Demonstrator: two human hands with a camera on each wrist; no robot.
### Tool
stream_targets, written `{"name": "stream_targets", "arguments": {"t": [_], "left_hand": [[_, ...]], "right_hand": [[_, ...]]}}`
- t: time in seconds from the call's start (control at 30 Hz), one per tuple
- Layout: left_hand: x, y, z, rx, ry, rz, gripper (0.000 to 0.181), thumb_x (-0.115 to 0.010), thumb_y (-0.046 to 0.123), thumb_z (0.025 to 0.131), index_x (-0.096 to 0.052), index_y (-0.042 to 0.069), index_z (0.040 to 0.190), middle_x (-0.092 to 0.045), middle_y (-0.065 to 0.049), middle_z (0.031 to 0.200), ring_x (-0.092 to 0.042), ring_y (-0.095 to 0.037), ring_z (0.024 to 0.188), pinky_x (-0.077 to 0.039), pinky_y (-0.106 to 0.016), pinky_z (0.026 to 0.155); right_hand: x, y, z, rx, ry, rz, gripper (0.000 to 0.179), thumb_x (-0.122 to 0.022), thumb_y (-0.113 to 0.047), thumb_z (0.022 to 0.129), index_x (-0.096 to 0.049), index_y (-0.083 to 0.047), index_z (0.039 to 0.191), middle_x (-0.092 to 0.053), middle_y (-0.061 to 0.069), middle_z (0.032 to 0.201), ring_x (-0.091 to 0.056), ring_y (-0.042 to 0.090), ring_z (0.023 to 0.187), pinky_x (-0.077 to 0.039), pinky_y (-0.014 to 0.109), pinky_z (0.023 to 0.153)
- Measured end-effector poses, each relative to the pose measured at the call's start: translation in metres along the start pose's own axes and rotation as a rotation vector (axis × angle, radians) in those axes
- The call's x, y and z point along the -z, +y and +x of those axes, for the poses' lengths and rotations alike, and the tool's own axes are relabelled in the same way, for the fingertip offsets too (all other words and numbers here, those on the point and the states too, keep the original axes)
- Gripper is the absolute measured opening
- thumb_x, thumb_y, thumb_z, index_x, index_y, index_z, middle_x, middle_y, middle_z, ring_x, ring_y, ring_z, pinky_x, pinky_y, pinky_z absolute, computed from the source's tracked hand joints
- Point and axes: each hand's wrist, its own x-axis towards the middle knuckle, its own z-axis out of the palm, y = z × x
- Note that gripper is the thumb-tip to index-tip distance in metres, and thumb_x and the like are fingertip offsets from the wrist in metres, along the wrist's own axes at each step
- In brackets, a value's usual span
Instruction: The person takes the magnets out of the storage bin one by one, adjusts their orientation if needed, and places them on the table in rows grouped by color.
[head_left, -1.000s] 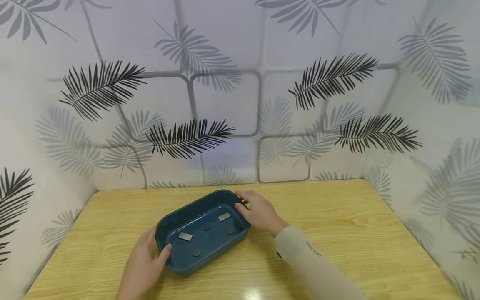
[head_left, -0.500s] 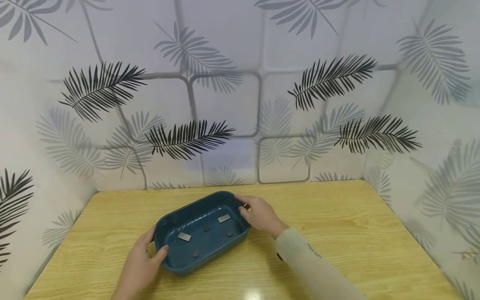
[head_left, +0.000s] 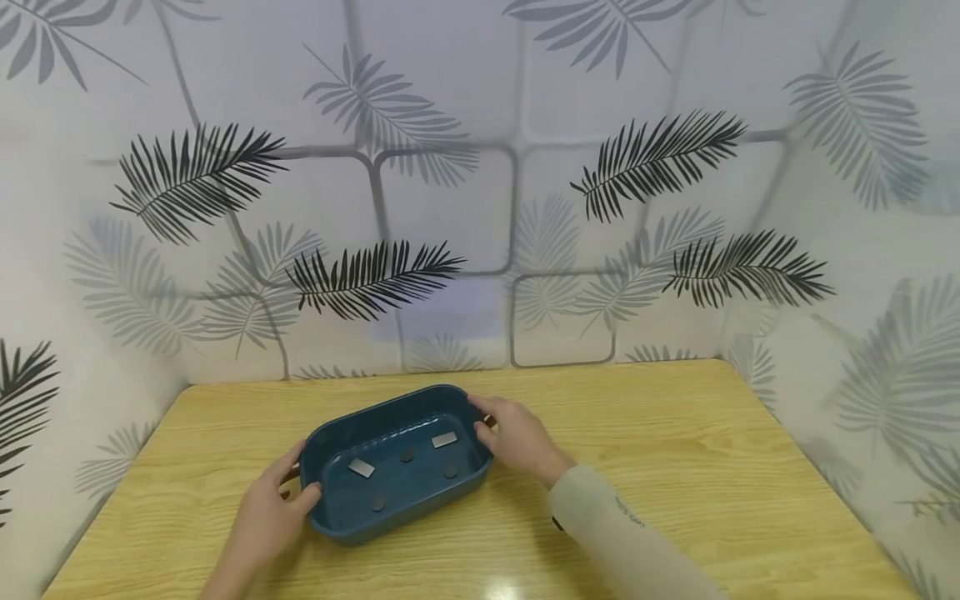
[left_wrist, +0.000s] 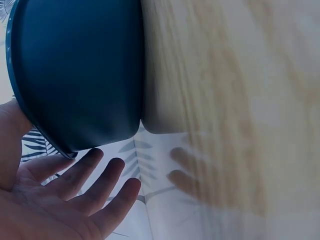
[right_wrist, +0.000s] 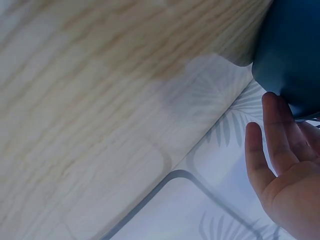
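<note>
Tub (head_left: 416,485) is pinched at both ends by fingers of left hand (head_left: 264,513) and right hand (head_left: 519,437), presumably for balance.

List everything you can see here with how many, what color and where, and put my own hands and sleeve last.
blue tray: one, dark blue, on the table
rectangular pieces: two, silver-grey, on the tray floor, one toward each end
round discs: three, dark grey, on the tray floor
table: one, yellowish wood grain, under the tray
leaf-patterned backdrop: one, pale with grey and black leaves, behind and beside the table
left hand: one, bare, at the tray's left end
right hand: one, bare, at the tray's right end
sleeve: one, pale, right forearm
</note>
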Motion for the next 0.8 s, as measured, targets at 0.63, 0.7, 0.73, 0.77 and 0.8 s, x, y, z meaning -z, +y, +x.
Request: {"name": "stream_targets", "arguments": {"t": [0.63,0.7,0.73,0.77,0.8], "left_hand": [[0.011,-0.016,0.02,-0.066,-0.028,-0.09,0.068,-0.06,0.009,0.101,-0.03,0.006,0.162,-0.041,-0.032,0.158,-0.056,-0.049,0.134,-0.06,-0.026,0.088],[0.011,-0.016,0.022,-0.072,-0.031,-0.086,0.068,-0.06,0.009,0.101,-0.03,0.006,0.162,-0.041,-0.031,0.158,-0.056,-0.049,0.135,-0.06,-0.027,0.089],[0.012,-0.016,0.023,-0.071,-0.033,-0.084,0.068,-0.059,0.009,0.101,-0.031,0.007,0.162,-0.042,-0.031,0.158,-0.057,-0.048,0.135,-0.06,-0.027,0.091],[0.013,-0.017,0.024,-0.071,-0.035,-0.08,0.067,-0.059,0.01,0.102,-0.031,0.007,0.163,-0.042,-0.031,0.158,-0.057,-0.048,0.135,-0.06,-0.028,0.092],[0.013,-0.017,0.025,-0.072,-0.039,-0.08,0.067,-0.059,0.011,0.102,-0.031,0.008,0.163,-0.041,-0.031,0.159,-0.056,-0.048,0.135,-0.061,-0.03,0.093]], "right_hand": [[-0.01,-0.012,-0.015,-0.053,0.071,-0.059,0.048,-0.065,-0.011,0.099,-0.057,-0.002,0.146,-0.07,0.016,0.133,-0.072,0.021,0.099,-0.054,0.02,0.065],[-0.01,-0.014,-0.016,-0.058,0.079,-0.058,0.048,-0.065,-0.011,0.099,-0.057,-0.001,0.145,-0.07,0.016,0.133,-0.072,0.021,0.099,-0.054,0.019,0.064],[-0.011,-0.015,-0.017,-0.057,0.084,-0.059,0.048,-0.065,-0.011,0.099,-0.057,-0.001,0.145,-0.07,0.016,0.133,-0.072,0.021,0.1,-0.054,0.019,0.064],[-0.011,-0.016,-0.018,-0.052,0.09,-0.066,0.048,-0.065,-0.01,0.098,-0.058,0.0,0.145,-0.07,0.016,0.132,-0.073,0.021,0.1,-0.054,0.019,0.064],[-0.011,-0.016,-0.019,-0.052,0.095,-0.065,0.048,-0.065,-0.01,0.098,-0.058,0.001,0.144,-0.07,0.017,0.132,-0.073,0.021,0.1,-0.055,0.019,0.064]]}}
